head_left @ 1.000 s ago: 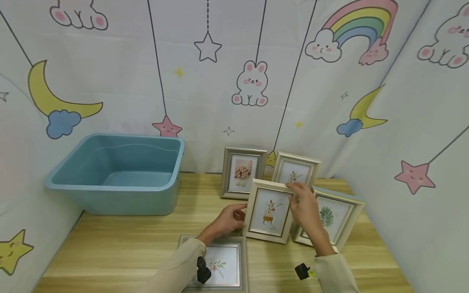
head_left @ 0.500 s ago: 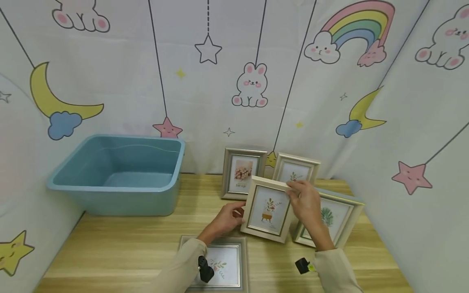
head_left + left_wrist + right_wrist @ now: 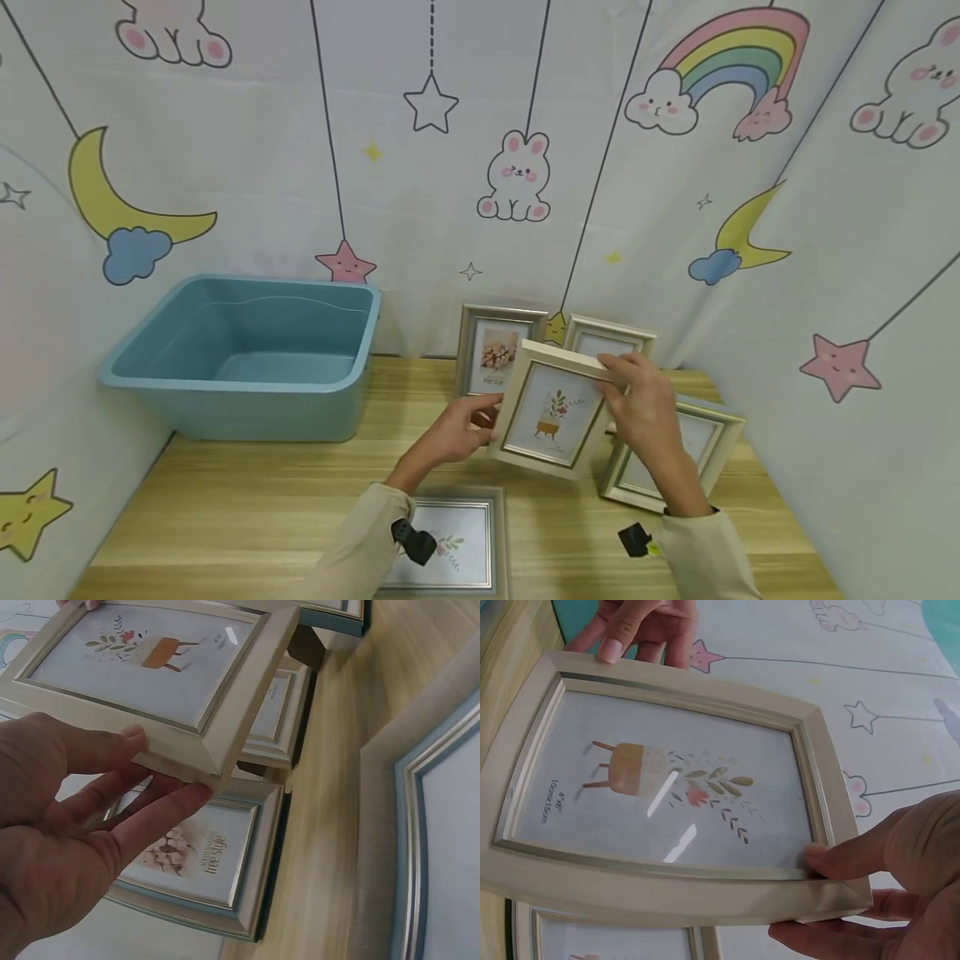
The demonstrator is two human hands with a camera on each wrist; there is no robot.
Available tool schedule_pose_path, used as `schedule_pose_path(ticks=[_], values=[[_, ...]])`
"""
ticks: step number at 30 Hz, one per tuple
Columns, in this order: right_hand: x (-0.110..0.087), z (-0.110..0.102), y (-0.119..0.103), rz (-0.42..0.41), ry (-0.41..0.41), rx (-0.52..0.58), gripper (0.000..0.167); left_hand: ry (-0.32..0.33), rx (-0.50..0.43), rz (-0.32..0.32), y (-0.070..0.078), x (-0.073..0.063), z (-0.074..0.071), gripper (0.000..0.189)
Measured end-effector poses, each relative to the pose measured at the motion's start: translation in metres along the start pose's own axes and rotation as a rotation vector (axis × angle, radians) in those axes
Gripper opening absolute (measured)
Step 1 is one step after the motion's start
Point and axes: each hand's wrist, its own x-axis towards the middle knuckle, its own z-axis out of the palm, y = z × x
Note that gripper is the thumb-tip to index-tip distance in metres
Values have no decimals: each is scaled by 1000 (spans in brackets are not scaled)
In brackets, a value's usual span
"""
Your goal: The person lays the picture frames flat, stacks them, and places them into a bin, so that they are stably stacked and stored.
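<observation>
Between both hands a cream picture frame (image 3: 553, 417) with a potted-plant print is held tilted above the table. My left hand (image 3: 453, 429) pinches its lower left edge, thumb on the front and fingers behind, as the left wrist view shows. At the upper right corner my right hand (image 3: 645, 408) grips the border, its thumb (image 3: 829, 862) on the face. Behind stand a grey-brown "free style" picture frame (image 3: 244, 859) and a smaller-looking cream picture frame (image 3: 641, 340), partly hidden. A leaf-print frame (image 3: 705, 454) stands at the right, its print mostly covered by my right hand.
Another picture frame (image 3: 495, 550) lies flat near the front, partly under my left sleeve. A blue plastic tub (image 3: 262, 408) stands at the back left of the wooden table (image 3: 247, 508). A white cartoon-print cloth (image 3: 420, 200) hangs behind and at the sides.
Both hands have raised the cream picture frame from near the table and tilted it back. It now covers more of the frames behind. The other frames and tub stay in place.
</observation>
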Motion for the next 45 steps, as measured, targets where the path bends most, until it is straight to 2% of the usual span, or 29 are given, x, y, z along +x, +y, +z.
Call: schedule_pose_path(ticks=[5,10,13,16,19,21,24,27,31,34,37,41,45], values=[[-6,-8,1,-18,-39,45,35,35,39,-16,6,-11,-6,51],[-19,-13,5,-14,-2,94,35,143,-45,-35,8,-21,-7,42],[-29,-10,8,26,28,116,34,205,-60,-31,8,-27,-7,36],[-38,-5,10,123,24,200,33,252,-96,-47,8,-35,-6,33],[-46,2,11,261,1,366,33,283,-240,-99,8,-43,-4,35],[-51,6,11,357,-13,493,35,318,-389,-153,7,-49,-1,39],[-56,14,12,454,-13,619,37,395,-584,-196,3,-55,4,48],[-62,21,13,538,3,695,39,456,-745,-176,-3,-61,11,49],[-66,27,14,627,29,802,42,455,-887,-137,-8,-69,18,54],[-68,32,13,670,41,857,44,427,-891,-146,-10,-74,22,56],[-71,35,13,688,38,868,45,406,-819,-150,-10,-77,24,66],[-76,41,13,697,35,887,45,431,-696,-148,-10,-80,25,81],[-82,47,14,698,24,913,43,485,-640,-156,-11,-83,24,83]])
